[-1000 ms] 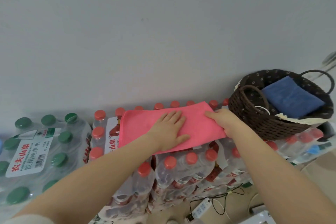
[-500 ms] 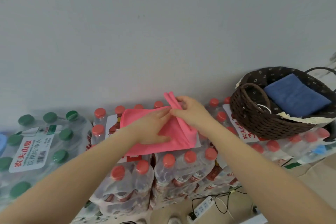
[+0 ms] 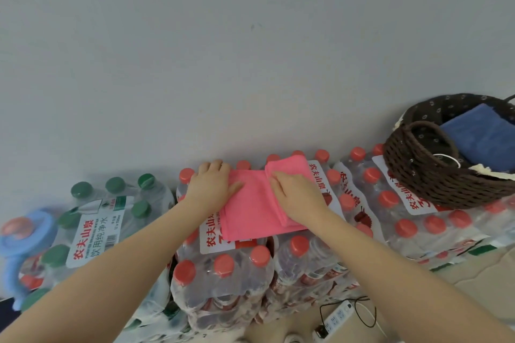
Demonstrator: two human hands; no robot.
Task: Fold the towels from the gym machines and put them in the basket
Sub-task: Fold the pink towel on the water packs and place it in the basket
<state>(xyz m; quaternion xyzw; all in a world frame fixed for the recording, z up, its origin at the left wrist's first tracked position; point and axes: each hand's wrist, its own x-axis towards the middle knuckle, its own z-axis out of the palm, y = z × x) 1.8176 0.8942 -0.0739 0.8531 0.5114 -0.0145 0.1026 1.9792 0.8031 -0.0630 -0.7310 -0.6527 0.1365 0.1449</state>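
Serving as the work surface are shrink-wrapped packs of red-capped plastic water bottles [image 3: 223, 273], stacked against a plain pale grey wall [image 3: 250, 50]. At least three such packs show across the top layer, side by side. To their left stands one shrink-wrapped pack of green-capped bottles [image 3: 111, 203], and at the far left edge one light blue plastic jug with a handle [image 3: 19, 234]. A beige floor [image 3: 473, 281] shows at lower right, with one white power strip [image 3: 338, 317] and its dark cable lying on it.

One pink cloth towel [image 3: 250, 214] lies folded on the red-capped packs, its right portion doubled over the rest. The left hand [image 3: 213, 185] lies flat on the towel's left edge, fingers extended and held together. The right hand [image 3: 296, 196] presses palm-down on the doubled layer, fingers extended; whether the thumb grips cloth cannot be told.

One dark brown woven wicker basket with loop handles [image 3: 434, 178] sits on the packs at the right, well apart from the pink towel. Inside it lies one folded blue cloth towel [image 3: 485, 136].
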